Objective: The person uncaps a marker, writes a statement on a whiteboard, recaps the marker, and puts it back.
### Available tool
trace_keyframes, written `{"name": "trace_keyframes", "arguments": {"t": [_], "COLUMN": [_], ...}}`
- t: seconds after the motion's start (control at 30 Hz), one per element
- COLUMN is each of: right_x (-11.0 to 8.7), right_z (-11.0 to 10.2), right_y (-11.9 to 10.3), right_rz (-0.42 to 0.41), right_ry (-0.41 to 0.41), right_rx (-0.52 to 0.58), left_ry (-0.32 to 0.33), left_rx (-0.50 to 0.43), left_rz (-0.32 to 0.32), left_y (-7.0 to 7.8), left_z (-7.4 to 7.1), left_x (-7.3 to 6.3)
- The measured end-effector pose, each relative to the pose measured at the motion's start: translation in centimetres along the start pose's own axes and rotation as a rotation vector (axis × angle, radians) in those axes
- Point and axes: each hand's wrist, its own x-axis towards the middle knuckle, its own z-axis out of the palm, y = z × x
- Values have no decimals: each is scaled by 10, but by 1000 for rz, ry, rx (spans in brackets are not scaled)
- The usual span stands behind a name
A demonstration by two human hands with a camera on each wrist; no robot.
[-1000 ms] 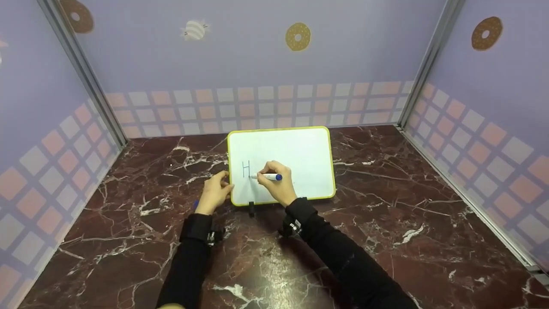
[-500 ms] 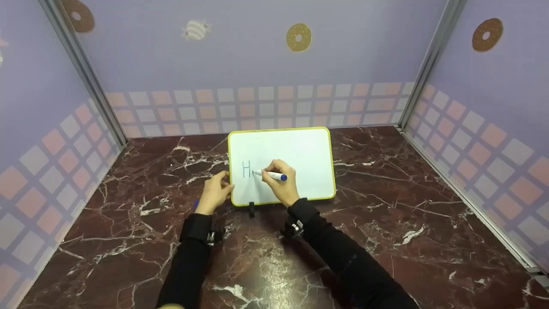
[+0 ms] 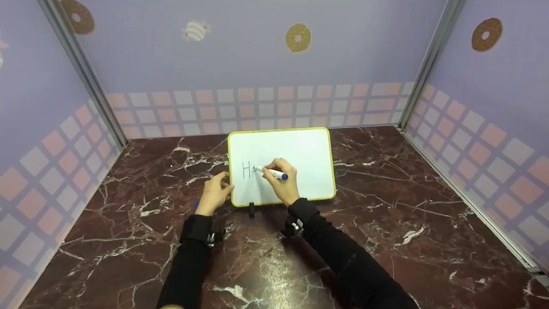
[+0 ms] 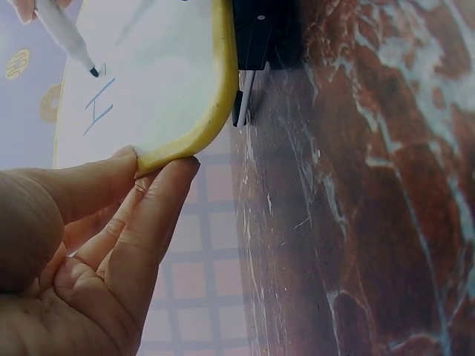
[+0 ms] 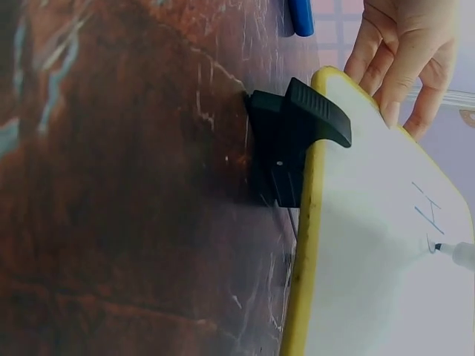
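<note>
1. Two grips: left grip (image 3: pixel 214 192), right grip (image 3: pixel 282 182)
2. One marker (image 3: pixel 277 173)
3. One whiteboard (image 3: pixel 291 148)
4. One black clip (image 3: pixel 251 209) visible at its near edge
5. One complete letter H (image 3: pixel 246 169)
6. One blue object (image 5: pixel 300 16), left on the desk (image 3: pixel 429 257)
7. Three printed doughnuts (image 3: pixel 298 46)
8. One printed candy (image 3: pixel 196 31)
9. Two metal posts (image 3: pixel 84 73)
</note>
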Motion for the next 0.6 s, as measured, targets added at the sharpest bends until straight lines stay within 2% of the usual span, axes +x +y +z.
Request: {"name": "trace_keyframes", "arguments": {"t": [0.27, 0.6], "right_x": [-2, -8], "right_z": [1, -9], "right_y": [0, 3], "right_rz": [2, -1], "right_ry": [-37, -89], "right_rx": [14, 49], "left_ry": [-4, 1], "left_rx": [-2, -7], "left_rz": [-7, -13], "left_y": [0, 0], "left_z": [0, 2], "left_x": [1, 1]}}
